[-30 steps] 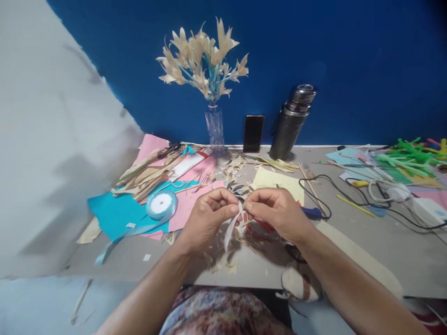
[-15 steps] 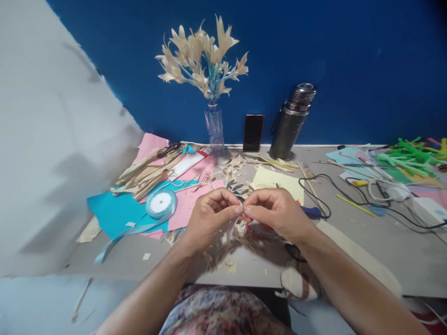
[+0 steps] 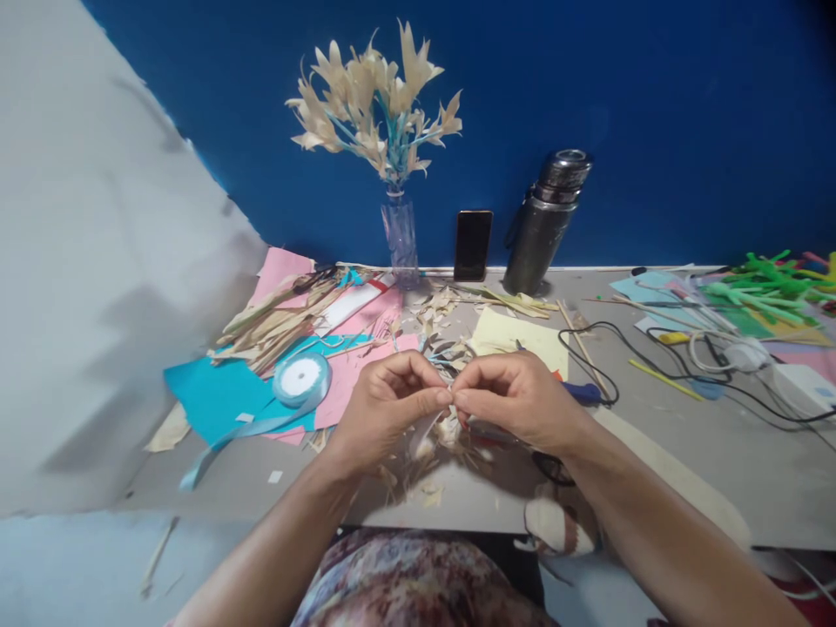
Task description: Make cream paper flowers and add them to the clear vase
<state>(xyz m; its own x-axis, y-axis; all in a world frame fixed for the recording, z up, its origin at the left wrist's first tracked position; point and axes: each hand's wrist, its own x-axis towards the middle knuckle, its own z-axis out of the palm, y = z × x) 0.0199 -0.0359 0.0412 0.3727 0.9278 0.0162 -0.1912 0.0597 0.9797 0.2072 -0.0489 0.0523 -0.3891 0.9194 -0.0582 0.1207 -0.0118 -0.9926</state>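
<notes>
My left hand [image 3: 400,402] and my right hand [image 3: 513,396] meet in front of me above the table, thumbs and forefingers pinched tip to tip. Whatever lies between the fingertips is too small and hidden to name. A pale, translucent strip seems to hang just below my left fingers. Under both hands lie dry husk scraps [image 3: 450,433], partly covered by my fingers. A bit of red shows beneath my right fingers, its kind unclear. Left of my left hand rests a roll of light blue ribbon [image 3: 301,379], its loose end trailing toward the table's front.
Pale husk flowers [image 3: 379,104] stand in a clear vase [image 3: 400,239] at the back, beside a phone [image 3: 474,246] and a tilted-looking flask [image 3: 545,222]. Dried husks [image 3: 287,318] lie on coloured paper at left. Cables [image 3: 653,366] and green pipe cleaners [image 3: 764,283] occupy the right.
My hands stay pinched together in nearly the same place. The red piece below my right fingers shows less now. The view has tilted slightly.
</notes>
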